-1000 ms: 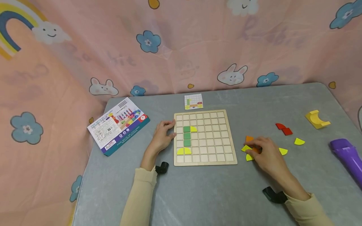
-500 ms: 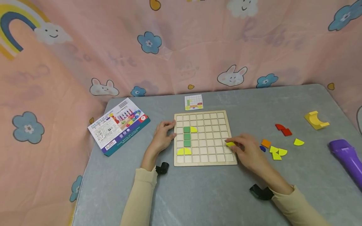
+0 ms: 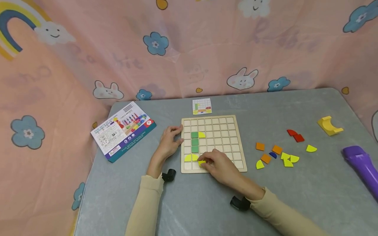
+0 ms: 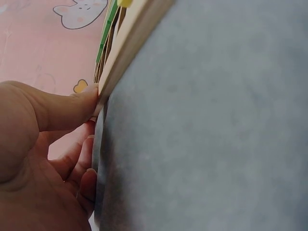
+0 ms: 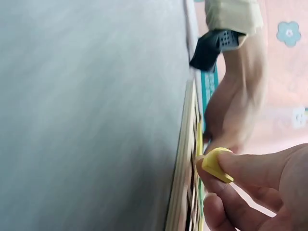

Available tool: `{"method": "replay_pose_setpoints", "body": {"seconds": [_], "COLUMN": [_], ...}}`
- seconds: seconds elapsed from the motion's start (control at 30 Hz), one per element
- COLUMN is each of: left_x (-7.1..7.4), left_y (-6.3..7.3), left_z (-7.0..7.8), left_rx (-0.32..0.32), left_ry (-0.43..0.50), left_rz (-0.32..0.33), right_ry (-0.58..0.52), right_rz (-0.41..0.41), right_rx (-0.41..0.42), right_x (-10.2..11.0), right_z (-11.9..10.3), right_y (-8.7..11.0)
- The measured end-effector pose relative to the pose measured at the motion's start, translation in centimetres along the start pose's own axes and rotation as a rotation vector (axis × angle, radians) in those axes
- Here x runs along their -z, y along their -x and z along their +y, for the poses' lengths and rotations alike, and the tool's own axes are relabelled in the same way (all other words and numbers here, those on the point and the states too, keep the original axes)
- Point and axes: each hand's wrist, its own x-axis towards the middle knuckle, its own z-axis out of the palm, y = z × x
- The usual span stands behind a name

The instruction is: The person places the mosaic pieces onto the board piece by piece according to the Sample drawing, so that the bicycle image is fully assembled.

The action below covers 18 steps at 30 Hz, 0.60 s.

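Grey tabletop [image 3: 200, 206] spreads under everything. Nearest, the right hand [image 3: 220, 167] pinches a yellow piece [image 3: 201, 163] between thumb and finger, over the front row of a wooden grid board [image 3: 219, 141]; whether the piece touches its cell I cannot tell. That hand also hides several front cells. Farther in, cells hold two yellow quarter-rounds [image 3: 191, 157], then a column of three green squares [image 3: 195, 142] with another yellow quarter-round [image 3: 201, 134] beside the farthest. The left hand [image 3: 169, 142], fingers loosely bent, rests its thumb against the board's left edge, gripping nothing. At right, a purple object [image 3: 361, 168] is cut off by the frame. Beyond lie a carton [image 3: 127, 131], its inside hidden, a small pattern card [image 3: 202, 106] and a pink printed curtain [image 3: 189, 49].
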Motion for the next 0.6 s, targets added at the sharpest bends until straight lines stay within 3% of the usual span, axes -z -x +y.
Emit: {"method": "replay_pose_setpoints", "body": {"seconds": [0.33, 0.6], "left_x": [0.2, 0.3], "left_y": [0.0, 0.0], "left_z": [-0.2, -0.1], "left_rx": [-0.03, -0.038], "left_ry": [-0.015, -0.021], "left_rz": [-0.003, 0.004], "right_ry": [-0.001, 0.036], "right_rz": [-0.023, -0.038], "right_rx": [0.069, 0.022], "right_x": [-2.2, -3.1], "right_z": [-1.9, -2.5], "right_y": [-2.5, -3.4]}}
